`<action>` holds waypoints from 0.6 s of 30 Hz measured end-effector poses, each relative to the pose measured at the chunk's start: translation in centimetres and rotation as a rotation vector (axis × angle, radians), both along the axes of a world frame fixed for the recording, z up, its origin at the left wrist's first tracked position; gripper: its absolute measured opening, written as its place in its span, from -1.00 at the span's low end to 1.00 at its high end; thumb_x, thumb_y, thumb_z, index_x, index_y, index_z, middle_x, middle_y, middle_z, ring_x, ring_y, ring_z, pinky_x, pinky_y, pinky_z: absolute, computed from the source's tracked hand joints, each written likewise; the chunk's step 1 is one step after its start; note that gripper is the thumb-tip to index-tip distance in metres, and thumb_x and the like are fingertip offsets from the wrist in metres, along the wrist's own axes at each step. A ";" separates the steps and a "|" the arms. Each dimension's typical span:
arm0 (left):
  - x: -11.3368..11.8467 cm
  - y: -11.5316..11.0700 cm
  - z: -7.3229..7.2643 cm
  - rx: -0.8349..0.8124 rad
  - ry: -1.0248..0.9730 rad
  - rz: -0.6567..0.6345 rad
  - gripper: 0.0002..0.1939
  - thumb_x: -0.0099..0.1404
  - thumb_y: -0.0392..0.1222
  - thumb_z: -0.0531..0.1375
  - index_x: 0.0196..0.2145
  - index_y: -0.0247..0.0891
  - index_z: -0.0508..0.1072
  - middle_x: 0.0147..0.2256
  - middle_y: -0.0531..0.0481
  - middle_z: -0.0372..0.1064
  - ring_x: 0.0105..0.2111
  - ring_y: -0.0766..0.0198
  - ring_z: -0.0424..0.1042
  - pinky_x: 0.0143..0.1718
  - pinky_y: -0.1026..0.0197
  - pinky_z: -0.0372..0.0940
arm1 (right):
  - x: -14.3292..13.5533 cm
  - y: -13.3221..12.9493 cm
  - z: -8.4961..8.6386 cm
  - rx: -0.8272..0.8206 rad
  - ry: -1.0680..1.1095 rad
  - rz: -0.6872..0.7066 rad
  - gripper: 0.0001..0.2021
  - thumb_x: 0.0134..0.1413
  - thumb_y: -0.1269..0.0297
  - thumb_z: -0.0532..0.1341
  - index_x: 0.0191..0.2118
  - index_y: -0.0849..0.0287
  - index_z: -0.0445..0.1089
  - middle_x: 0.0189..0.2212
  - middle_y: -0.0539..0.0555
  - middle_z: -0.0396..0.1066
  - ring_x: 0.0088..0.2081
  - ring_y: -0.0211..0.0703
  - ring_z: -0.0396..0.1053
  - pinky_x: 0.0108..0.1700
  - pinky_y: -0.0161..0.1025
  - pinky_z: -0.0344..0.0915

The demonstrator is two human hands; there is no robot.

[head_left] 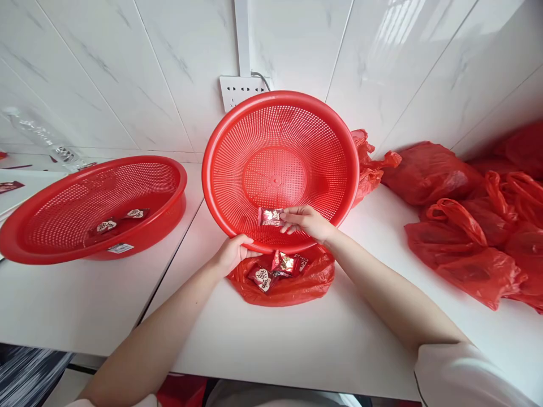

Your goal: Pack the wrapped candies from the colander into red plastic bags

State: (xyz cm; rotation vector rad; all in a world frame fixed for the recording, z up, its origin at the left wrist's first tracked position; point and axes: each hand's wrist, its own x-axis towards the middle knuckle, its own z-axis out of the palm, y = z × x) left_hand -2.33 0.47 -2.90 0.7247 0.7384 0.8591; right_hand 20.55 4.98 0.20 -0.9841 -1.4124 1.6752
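A red plastic mesh basket (275,155) is tilted towards me, its low front rim over an open red plastic bag (292,293). My left hand (232,255) grips that rim at the lower left, thumb on top; its other fingers are partly hidden beneath, close to the bag. Inside the basket's lower part, my right hand (307,222) pinches a wrapped candy (270,217) in a dark red wrapper with light print. Several similar candies (263,278) lie in the mouth of the bag, just below the rim.
On the left stands a second red mesh basket (165,169) with a few wrapped candies (106,226) inside. Several knotted red bags (462,243) are piled at the right. A clear bottle (42,135) lies by the tiled wall, and a power socket (241,90) is behind the tilted basket.
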 end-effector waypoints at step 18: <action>-0.8 0.6 1.9 0.057 0.116 0.019 -0.65 0.27 -0.09 0.05 -0.20 -0.41 0.50 -0.14 -0.24 0.51 -0.12 0.05 0.48 -0.05 0.06 0.35 | -1.1 -4.4 3.7 0.876 -0.230 0.261 -0.82 0.13 0.46 0.19 -0.20 0.15 0.52 -0.16 0.11 0.50 -0.13 -0.17 0.45 -0.07 -0.19 0.40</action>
